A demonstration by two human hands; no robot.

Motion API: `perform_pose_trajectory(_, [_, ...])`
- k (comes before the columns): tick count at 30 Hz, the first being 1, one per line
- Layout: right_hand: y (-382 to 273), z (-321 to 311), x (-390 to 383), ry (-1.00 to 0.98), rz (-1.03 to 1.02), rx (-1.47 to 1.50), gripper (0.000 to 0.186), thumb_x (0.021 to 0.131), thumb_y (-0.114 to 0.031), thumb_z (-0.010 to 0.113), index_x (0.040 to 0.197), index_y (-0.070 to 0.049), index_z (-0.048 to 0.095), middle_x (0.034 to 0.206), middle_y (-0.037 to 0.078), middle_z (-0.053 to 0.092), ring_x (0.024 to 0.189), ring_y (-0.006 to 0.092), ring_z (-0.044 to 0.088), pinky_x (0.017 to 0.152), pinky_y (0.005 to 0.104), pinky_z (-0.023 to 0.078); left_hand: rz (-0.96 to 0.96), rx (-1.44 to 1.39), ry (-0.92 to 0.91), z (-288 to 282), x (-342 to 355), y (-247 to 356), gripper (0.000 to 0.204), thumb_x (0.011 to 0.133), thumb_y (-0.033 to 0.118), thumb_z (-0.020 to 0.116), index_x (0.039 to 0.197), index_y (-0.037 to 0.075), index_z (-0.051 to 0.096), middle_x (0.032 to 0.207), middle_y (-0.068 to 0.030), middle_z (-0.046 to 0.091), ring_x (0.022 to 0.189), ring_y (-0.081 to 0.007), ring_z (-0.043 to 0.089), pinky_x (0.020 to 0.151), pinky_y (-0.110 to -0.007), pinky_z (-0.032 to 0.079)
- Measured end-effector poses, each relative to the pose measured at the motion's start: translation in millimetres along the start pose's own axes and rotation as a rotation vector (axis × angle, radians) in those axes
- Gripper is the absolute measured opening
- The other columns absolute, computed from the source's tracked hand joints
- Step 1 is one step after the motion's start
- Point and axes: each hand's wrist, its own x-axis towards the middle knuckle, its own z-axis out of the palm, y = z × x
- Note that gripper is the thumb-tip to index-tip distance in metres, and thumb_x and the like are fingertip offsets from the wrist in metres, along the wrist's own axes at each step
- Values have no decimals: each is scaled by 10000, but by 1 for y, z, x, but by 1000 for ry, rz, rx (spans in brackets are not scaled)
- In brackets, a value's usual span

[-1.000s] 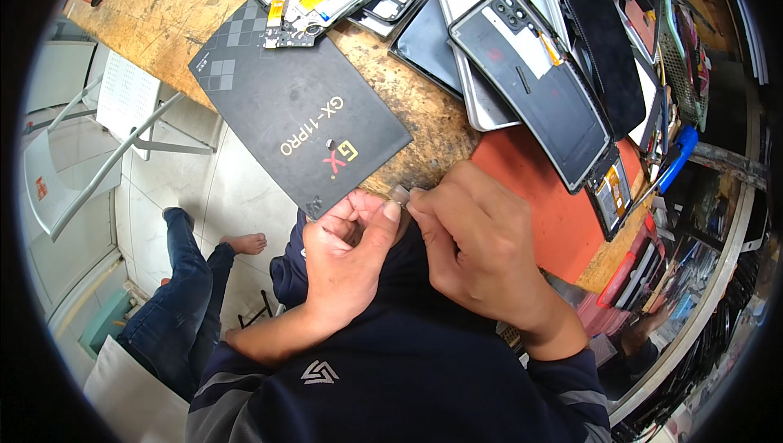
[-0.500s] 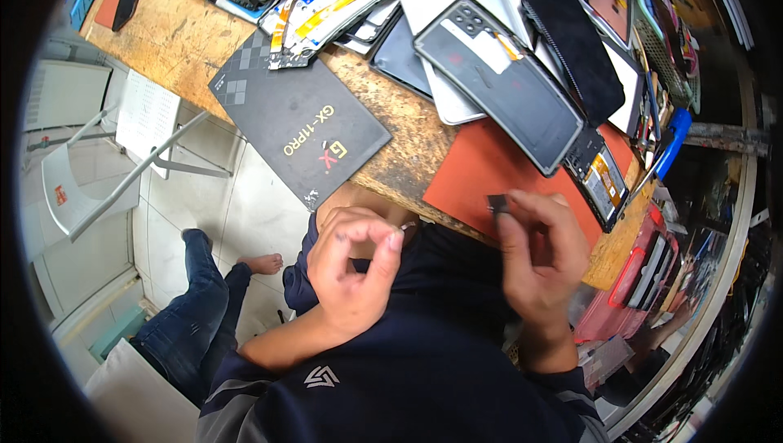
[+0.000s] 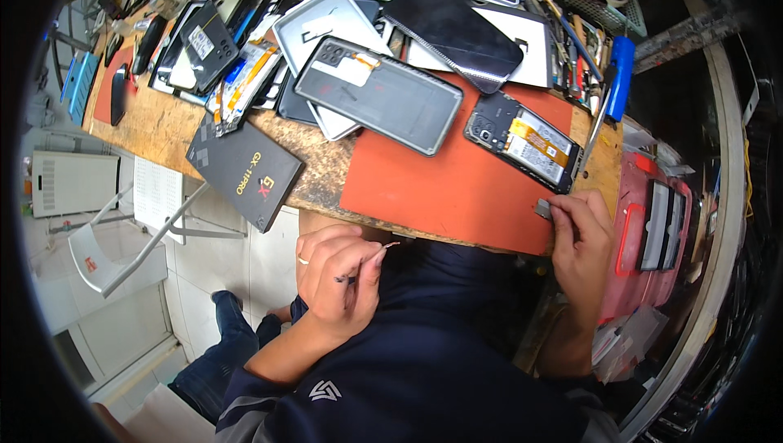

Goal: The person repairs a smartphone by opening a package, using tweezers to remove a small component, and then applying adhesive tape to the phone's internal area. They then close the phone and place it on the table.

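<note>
Cluttered wooden workbench (image 3: 163, 121) with orange mat (image 3: 457, 190); left hand (image 3: 338, 276) pinching tweezers (image 3: 367, 259), right hand (image 3: 581, 235) pinching small grey part (image 3: 543, 209).

I'm looking at a phone repair workshop: just beyond my right hand (image 3: 581, 235) lies an opened phone (image 3: 523, 140) on a red mat (image 3: 457, 190), with phone back covers (image 3: 377, 94) and tools (image 3: 608, 88) crowding the wooden bench (image 3: 159, 121).

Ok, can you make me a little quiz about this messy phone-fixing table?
1. True or false: the opened phone lies on the red mat.
2. What does the right hand pinch: A a small grey part, B a blue-handled tool, C a black box?
3. Which hand holds thin tweezers?

Key: 1 true; 2 A; 3 the left hand.
</note>
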Motion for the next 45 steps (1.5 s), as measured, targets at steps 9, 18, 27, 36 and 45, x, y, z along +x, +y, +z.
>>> perform_pose_trajectory(9, [-46,29,-11,-386,-31,678,123,1000,-99,821,1053,-19,745,895,81,684,712,178,638,622,330,502,387,37,-259,20,28,7,286,803,105,884,1072,122,788,966,-19,747,1011,-255,721,802,-381,517])
perform_pose_trajectory(18, [-36,31,-13,-407,-99,790,62,979,-19,789,993,-20,729,895,51,684,730,143,649,626,305,518,182,-400,-466,22,47,9,203,863,64,869,1045,61,780,964,-70,749,931,-279,728,801,-400,547])
perform_pose_trajectory(27, [-45,30,4,-373,-344,731,129,934,65,813,1041,11,764,966,106,753,817,222,737,730,351,580,-9,-562,-639,-7,66,8,160,913,23,847,1033,33,742,968,-93,744,914,-290,725,811,-404,551])
perform_pose_trajectory(36, [-36,26,1,-166,-153,645,102,936,91,776,990,13,740,902,90,711,740,162,706,629,285,563,410,484,-384,-43,150,-62,289,805,51,830,1079,113,758,1030,-44,687,1024,-296,669,884,-439,511])
perform_pose_trajectory(45, [-26,23,-8,-17,-61,627,81,938,59,784,975,6,736,895,56,705,728,96,656,613,257,509,520,556,-428,-37,153,-72,271,802,93,802,1069,105,754,1093,-29,715,1065,-266,670,899,-433,502])
